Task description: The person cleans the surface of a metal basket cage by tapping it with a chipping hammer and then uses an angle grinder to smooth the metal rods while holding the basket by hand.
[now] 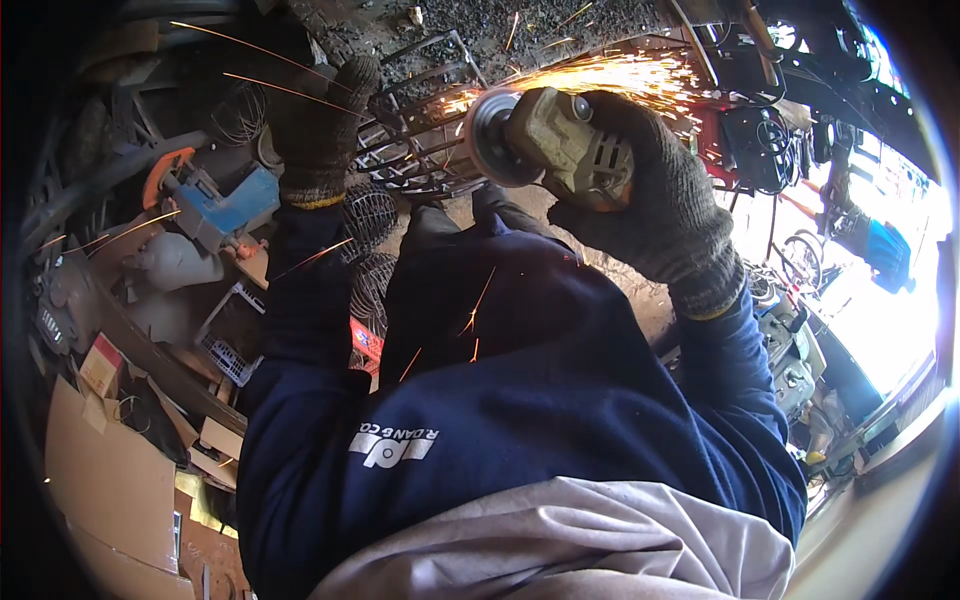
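Note:
An angle grinder [570,148] is in my right hand [668,190], which wears a dark knitted glove and wraps round its body. Its round disc [495,137] is against or very close to a frame of thin metal bars [425,150]. Bright orange sparks [620,78] stream away to the right from the disc. My left hand [325,130], gloved as well, closes at the left edge of the metal frame; shadow hides part of its fingers. Where exactly the disc meets the metal is hidden behind the disc.
Round wire cages [370,215] lie beside my left forearm. A blue machine with an orange handle [225,205] stands at the left, above cardboard boxes [110,470]. Dark rubble [560,30] covers the ground ahead. Metal parts and tools crowd the right side [790,370].

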### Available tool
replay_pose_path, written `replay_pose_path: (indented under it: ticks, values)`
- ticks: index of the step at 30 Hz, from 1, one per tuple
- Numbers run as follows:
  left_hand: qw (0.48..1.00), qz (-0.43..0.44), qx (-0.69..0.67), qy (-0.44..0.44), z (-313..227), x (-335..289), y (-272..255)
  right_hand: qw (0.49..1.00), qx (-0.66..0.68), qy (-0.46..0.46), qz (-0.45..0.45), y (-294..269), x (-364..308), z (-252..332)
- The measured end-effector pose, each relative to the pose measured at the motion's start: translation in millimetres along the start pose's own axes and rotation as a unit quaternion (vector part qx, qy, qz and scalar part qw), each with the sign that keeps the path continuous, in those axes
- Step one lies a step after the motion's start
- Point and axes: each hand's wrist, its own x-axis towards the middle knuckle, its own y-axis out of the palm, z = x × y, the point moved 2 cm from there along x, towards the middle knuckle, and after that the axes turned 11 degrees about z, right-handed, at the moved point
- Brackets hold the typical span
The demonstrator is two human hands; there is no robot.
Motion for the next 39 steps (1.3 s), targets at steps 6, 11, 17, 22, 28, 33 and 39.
replay_pose_path:
  ticks: [6,11,17,22,28,33,39]
  values:
    - [0.989,0.106,-0.008,-0.105,-7.2,7.2,-6.0,1.0,0.016,-0.006,-0.004,0.2,2.4,1.8]
    - [0.991,0.058,0.018,-0.119,-7.5,10.1,-7.8,1.0,0.012,-0.025,-0.006,-1.8,1.6,-0.7]
    - [0.955,0.145,-0.105,-0.236,-19.2,25.6,-16.7,0.999,0.033,0.029,0.003,2.1,-5.9,-1.1]
    - [0.994,0.083,0.001,-0.065,-5.2,5.7,-2.2,0.988,0.138,0.065,-0.025,11.0,-24.8,-10.5]
    - [0.997,0.009,0.069,0.029,6.0,-6.6,13.0,0.975,0.207,0.069,-0.035,22.5,-28.8,-23.3]
    - [0.991,0.0,0.135,0.006,5.8,-6.5,17.2,0.988,0.147,0.024,-0.035,14.1,-15.0,-21.7]
    - [0.972,-0.026,-0.176,-0.152,20.8,-11.7,28.4,0.99,0.128,0.066,0.004,6.6,-7.4,-29.5]
